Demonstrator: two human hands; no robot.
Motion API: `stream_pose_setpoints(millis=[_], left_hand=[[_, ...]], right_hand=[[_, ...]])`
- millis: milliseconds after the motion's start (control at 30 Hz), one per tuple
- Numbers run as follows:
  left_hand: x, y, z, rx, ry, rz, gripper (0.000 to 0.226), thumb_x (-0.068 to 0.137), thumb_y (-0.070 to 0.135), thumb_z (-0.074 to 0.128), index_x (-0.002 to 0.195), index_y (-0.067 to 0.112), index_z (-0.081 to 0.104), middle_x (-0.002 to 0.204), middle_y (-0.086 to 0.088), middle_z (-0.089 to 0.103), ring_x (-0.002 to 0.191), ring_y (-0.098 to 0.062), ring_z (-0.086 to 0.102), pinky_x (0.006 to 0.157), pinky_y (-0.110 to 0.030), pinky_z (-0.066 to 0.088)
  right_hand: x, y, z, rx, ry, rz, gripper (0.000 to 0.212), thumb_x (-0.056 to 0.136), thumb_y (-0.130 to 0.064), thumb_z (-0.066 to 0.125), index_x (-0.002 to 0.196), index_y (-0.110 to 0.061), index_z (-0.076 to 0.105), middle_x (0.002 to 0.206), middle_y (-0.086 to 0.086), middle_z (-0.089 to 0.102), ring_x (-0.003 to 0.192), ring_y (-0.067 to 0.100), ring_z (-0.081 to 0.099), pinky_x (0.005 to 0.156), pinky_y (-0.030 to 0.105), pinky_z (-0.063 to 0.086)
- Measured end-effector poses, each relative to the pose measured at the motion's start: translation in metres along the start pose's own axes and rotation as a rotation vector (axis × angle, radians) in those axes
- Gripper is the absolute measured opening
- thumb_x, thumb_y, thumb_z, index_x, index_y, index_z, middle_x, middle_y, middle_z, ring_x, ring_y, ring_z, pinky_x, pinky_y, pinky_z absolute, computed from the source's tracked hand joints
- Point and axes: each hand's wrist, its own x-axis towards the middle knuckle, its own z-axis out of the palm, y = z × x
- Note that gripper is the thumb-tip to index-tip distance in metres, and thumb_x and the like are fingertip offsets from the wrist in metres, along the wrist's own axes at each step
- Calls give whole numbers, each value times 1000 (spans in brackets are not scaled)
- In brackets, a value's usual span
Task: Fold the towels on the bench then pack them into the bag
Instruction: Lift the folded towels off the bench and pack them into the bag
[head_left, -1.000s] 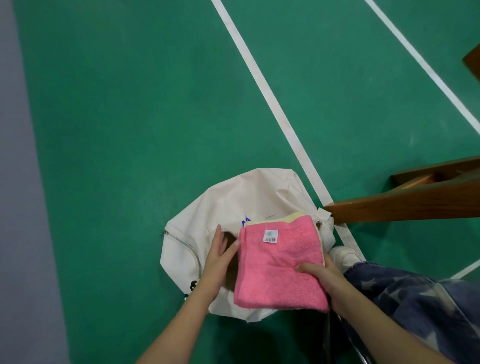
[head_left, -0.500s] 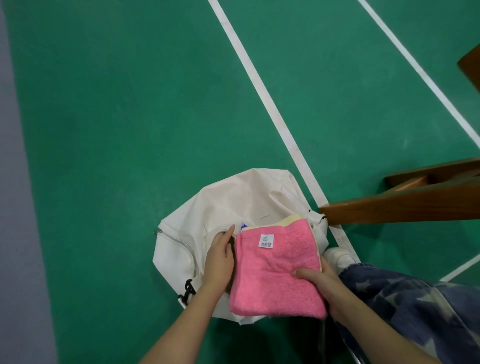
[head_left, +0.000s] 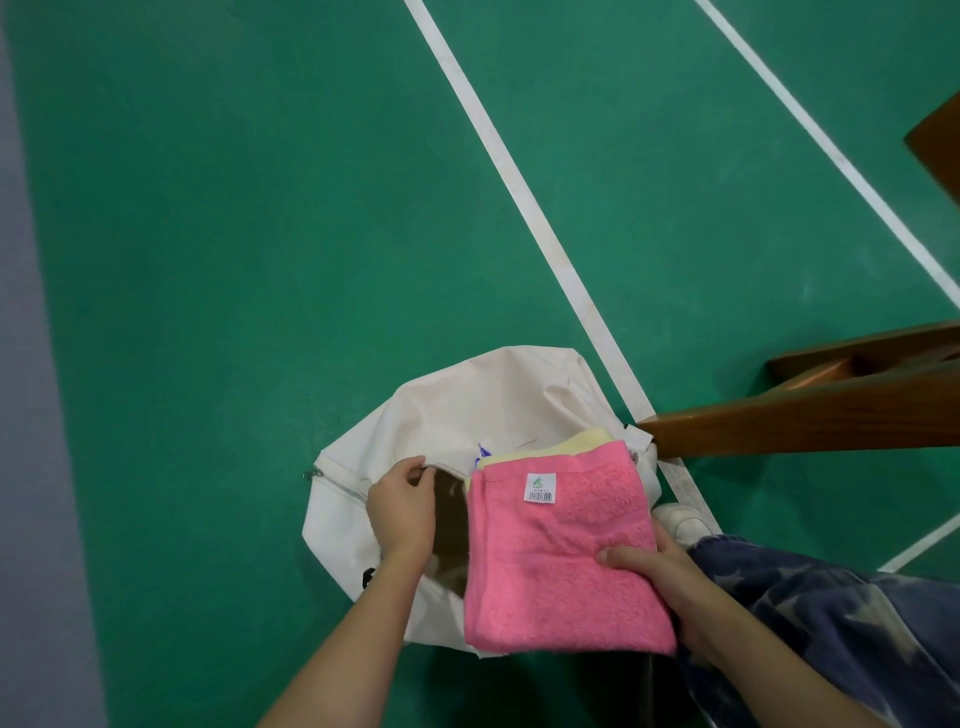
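Over the white bag (head_left: 467, 410) on the green, white-lined court floor (head_left: 260, 208), beside the wooden surface (head_left: 805, 421), my right hand (head_left: 670, 577) clamps the folded pink towel (head_left: 561, 561), its barcode label (head_left: 540, 487) unreadable, while my left hand (head_left: 402, 512) pinches the bag's zip edge.

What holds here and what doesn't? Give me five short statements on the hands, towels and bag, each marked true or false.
1. The right hand holds a folded pink towel. True.
2. The left hand lies flat on the green floor. False: it grips the zip edge of the bag, pulling the opening apart.
3. A pale yellow towel lies under the pink one. True.
4. The pink towel is tucked fully inside the bag. False: it is held over the bag, outside it.
5. The bag stands on the wooden bench. False: it lies on the floor beside the bench.
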Motion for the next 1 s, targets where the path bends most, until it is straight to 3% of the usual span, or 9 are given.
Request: stream_pose_setpoints(millis=[67, 233, 467, 533, 600, 700, 800, 1000], left_hand=[[3, 3, -4, 40, 14, 32, 19, 87, 20, 63, 100, 11, 73, 91, -7, 73, 77, -20, 65, 71, -32, 54], [15, 17, -19, 274, 86, 150, 17, 87, 31, 61, 90, 20, 74, 83, 1, 59, 70, -15, 48, 55, -25, 29], [25, 20, -26, -25, 70, 172, 7, 85, 15, 63, 78, 18, 61, 77, 6, 65, 78, -17, 63, 68, -27, 46], [28, 20, -29, -8, 47, 256, 14, 85, 6, 59, 75, 14, 54, 76, 4, 63, 78, -21, 61, 68, -31, 46], [33, 19, -30, 69, -19, 371, 22, 83, -4, 53, 74, 14, 60, 86, -1, 65, 87, -24, 60, 72, -31, 45], [39, 19, -29, 261, -154, 485, 36, 84, -9, 46, 92, 11, 75, 114, -4, 64, 108, -24, 52, 90, -31, 41], [41, 19, -28, 414, -255, 547, 45, 88, -9, 41, 117, 12, 66, 128, 0, 59, 117, -23, 46, 98, -32, 37], [41, 23, -30, 276, -312, 560, 44, 89, -6, 46, 127, 12, 58, 137, 6, 51, 123, -14, 49, 100, -26, 41]], right_hand=[[-1, -2, 1, -3, -23, 0, 88, 32, -19, 81, 114, -28, 48, 112, 15, 59, 97, 35, 61, 69, 39, 51], [-6, -10, 5, -22, -109, 14, 80, 43, -12, 78, 116, -28, 46, 114, 15, 57, 98, 35, 59, 70, 38, 50], [-5, -20, 19, -115, -210, 48, 72, 53, -12, 74, 118, -29, 45, 115, 14, 57, 102, 32, 60, 74, 39, 50], [-6, -21, 22, -130, -238, 46, 71, 54, -11, 73, 118, -28, 45, 114, 13, 58, 100, 30, 61, 72, 36, 51], [-7, -21, 25, -153, -258, 38, 72, 55, -12, 72, 119, -29, 45, 115, 11, 58, 101, 29, 61, 72, 35, 51], [-6, -21, 27, -190, -279, 38, 75, 57, -14, 73, 123, -31, 43, 118, 10, 57, 104, 28, 60, 74, 34, 51], [-5, -25, 30, -224, -296, 33, 75, 58, -16, 72, 124, -33, 41, 118, 8, 55, 104, 25, 59, 73, 31, 50], [8, -25, 40, -279, -268, 45, 84, 54, -21, 77, 128, -36, 40, 121, 6, 54, 108, 26, 55, 80, 36, 49]])
